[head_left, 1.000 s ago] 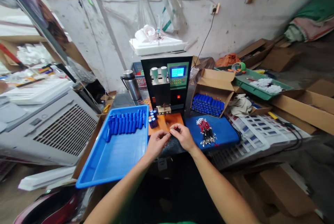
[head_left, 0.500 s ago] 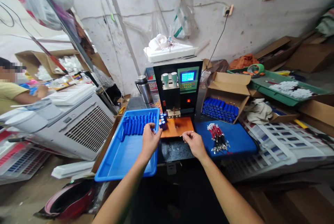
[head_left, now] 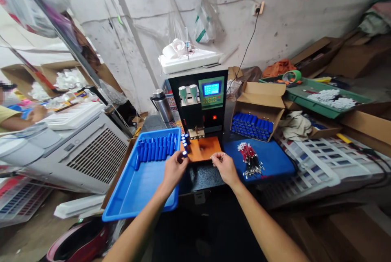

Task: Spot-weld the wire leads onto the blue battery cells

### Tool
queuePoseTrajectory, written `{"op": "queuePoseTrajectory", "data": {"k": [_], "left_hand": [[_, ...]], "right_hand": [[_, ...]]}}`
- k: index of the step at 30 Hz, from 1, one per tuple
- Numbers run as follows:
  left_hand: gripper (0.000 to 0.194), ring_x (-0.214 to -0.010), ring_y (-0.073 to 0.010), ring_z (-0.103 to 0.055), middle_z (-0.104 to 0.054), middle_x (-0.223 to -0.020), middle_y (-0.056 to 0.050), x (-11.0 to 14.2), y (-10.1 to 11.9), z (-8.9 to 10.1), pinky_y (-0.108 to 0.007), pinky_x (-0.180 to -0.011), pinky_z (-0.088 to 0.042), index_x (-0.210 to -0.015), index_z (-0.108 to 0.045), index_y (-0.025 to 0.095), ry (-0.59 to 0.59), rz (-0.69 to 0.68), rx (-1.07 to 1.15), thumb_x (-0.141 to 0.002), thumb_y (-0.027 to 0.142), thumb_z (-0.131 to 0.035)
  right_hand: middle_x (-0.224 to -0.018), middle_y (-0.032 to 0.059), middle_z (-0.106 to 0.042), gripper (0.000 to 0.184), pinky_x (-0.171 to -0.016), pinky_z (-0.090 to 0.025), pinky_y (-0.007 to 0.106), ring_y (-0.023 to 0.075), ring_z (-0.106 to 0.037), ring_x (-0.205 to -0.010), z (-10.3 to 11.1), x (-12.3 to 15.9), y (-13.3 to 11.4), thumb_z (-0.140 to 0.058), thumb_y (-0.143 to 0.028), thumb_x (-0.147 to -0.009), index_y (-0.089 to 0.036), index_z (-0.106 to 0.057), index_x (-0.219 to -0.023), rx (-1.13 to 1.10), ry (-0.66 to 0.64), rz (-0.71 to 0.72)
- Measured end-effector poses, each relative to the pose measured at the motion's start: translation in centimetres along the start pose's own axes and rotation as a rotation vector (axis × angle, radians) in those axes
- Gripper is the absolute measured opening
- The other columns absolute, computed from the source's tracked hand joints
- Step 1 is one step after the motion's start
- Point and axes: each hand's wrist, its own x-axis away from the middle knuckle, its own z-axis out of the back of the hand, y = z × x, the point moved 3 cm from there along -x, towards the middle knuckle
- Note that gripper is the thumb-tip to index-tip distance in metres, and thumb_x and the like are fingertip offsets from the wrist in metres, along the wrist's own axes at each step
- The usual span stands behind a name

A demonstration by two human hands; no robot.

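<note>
My left hand is closed around a blue battery cell, whose pale end shows above the fingers at the orange work plate's left front edge. Several more blue cells stand upright just behind it. Over the plate's right front edge my right hand is pinched; what its fingertips hold is too small to make out. Behind the plate rises a black spot welder with a lit blue screen and two electrode tips. Rows of blue cells lie in the blue tray on the left.
Red and black wire leads lie bundled on a blue pad at right. Behind them a cardboard box holds more blue cells. A steel flask stands left of the welder. Another person's arm shows at far left.
My left hand has come from the tray's right edge to the plate's left front corner, where a cell now shows in its fingers. My right hand stays pinched; the view has shifted slightly.
</note>
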Motion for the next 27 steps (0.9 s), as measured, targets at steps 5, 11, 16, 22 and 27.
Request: {"op": "queuePoseTrajectory", "data": {"k": [5, 11, 16, 22, 27], "left_hand": [[0.018, -0.062, -0.0124, -0.057, -0.063, -0.071, 0.001, -0.8, 2.1, -4.1, -0.023, -0.060, -0.042, -0.091, -0.062, 0.017, -0.121, -0.095, 0.075, -0.082, 0.030, -0.053], [0.015, -0.065, -0.0155, -0.059, -0.064, -0.072, -0.002, -2.9, 2.6, -6.1, -0.027, -0.064, -0.044, -0.090, -0.062, 0.016, -0.052, -0.146, 0.069, -0.082, 0.023, -0.051], [0.014, -0.080, -0.0192, -0.064, -0.069, -0.087, -0.006, -3.3, 1.9, -6.2, -0.031, -0.074, -0.048, -0.094, -0.059, 0.016, -0.020, -0.108, 0.140, -0.085, 0.021, -0.049], [0.014, -0.086, -0.0208, -0.066, -0.069, -0.091, -0.007, -3.2, 1.7, -6.9, -0.033, -0.078, -0.049, -0.098, -0.056, 0.018, -0.002, -0.088, 0.138, -0.086, 0.021, -0.048], [0.017, -0.091, -0.0210, -0.065, -0.068, -0.097, -0.008, -3.2, 1.7, -7.0, -0.034, -0.082, -0.049, -0.103, -0.054, 0.018, 0.002, -0.117, 0.164, -0.087, 0.019, -0.047]], "right_hand": [[-0.069, 0.0042, -0.062, 0.033, -0.061, -0.048, 0.030, 0.0168, -0.057, -0.061, 0.3, -1.5, -0.5, -0.063, -0.049, -0.077, -0.016, -0.062, -0.079, 0.009, 0.042, 0.022], [-0.069, 0.0052, -0.064, 0.031, -0.063, -0.048, 0.031, 0.0191, -0.060, -0.066, 0.7, -3.0, -0.8, -0.063, -0.048, -0.077, -0.017, -0.061, -0.078, 0.047, 0.048, 0.038], [-0.069, 0.0052, -0.066, 0.028, -0.063, -0.049, 0.030, 0.0200, -0.061, -0.069, -0.3, -5.0, -0.6, -0.063, -0.045, -0.076, -0.017, -0.063, -0.078, 0.043, 0.026, 0.053], [-0.069, 0.0053, -0.067, 0.021, -0.064, -0.049, 0.030, 0.0202, -0.063, -0.069, -2.1, -7.3, -0.9, -0.062, -0.038, -0.074, -0.018, -0.064, -0.072, 0.030, -0.013, 0.026], [-0.069, 0.0054, -0.069, 0.018, -0.064, -0.050, 0.030, 0.0200, -0.064, -0.066, -3.5, -7.9, -1.1, -0.060, -0.034, -0.075, -0.017, -0.065, -0.071, -0.013, -0.104, 0.016]]}}
